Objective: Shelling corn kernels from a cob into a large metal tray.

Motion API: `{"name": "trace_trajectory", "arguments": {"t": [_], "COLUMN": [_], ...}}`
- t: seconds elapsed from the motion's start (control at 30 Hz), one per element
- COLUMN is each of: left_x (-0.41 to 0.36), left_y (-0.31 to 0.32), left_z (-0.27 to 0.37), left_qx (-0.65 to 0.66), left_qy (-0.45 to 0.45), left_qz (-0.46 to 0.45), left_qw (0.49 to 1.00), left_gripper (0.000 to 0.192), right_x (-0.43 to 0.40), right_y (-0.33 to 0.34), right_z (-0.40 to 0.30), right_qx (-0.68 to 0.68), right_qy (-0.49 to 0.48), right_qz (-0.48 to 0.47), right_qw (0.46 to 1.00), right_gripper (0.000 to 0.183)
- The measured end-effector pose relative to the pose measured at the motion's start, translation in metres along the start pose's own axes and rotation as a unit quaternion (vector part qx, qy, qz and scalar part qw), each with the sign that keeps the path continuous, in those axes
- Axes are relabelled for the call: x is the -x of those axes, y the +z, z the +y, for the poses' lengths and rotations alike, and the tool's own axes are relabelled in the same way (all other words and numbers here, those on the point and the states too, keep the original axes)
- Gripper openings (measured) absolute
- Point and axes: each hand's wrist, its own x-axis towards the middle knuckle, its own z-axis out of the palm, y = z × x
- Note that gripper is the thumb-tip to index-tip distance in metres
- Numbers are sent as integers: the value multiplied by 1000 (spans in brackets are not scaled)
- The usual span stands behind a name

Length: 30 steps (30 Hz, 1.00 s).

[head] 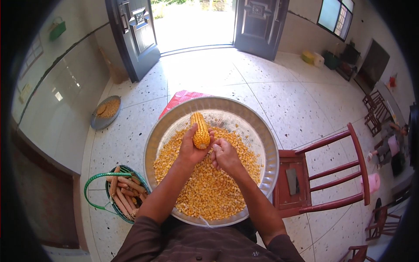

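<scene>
An ear of yellow corn [200, 131] lies in my left hand [191, 146], its rounded kernel-covered length pointing away from me. My right hand [226, 154] is beside it at the lower right, fingers curled; whether it holds anything cannot be told. Both hands are above a large round metal sieve [271, 144] with a perforated bottom. Loose corn kernels [212, 193] cover much of that bottom, thickest on the side nearest me.
Left of the sieve stands a green basket [114, 203] of bare corncobs [126, 196]. A red wooden chair [311, 173] bearing a dark flat object is at the right. A grey basin [106, 121] sits by the left wall. Another person [388, 147] is at the far right.
</scene>
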Motion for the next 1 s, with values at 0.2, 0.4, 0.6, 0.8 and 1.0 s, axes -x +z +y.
{"name": "trace_trajectory", "arguments": {"t": [0.2,0.4,0.6,0.8,1.0], "left_x": [7,8,6,7,4], "left_y": [-5,-12,-16,-15,-20], "left_z": [1,1,-6,-16,-21], "left_qx": [10,-51,-37,-41,-74], "left_qy": [0,37,27,14,40], "left_qz": [-60,-80,-63,-53,-27], "left_qw": [998,995,997,998,996], "left_gripper": [57,53,45,44,40], "right_x": [3,5,7,6,3], "right_y": [7,12,7,7,3], "right_z": [19,24,28,29,38], "right_qx": [29,-59,-176,-164,-167], "right_qy": [-28,-32,-19,-7,-5], "right_qz": [-38,-71,-105,-92,-112], "right_qw": [998,995,978,982,980], "right_gripper": [32,29,26,26,21]}}
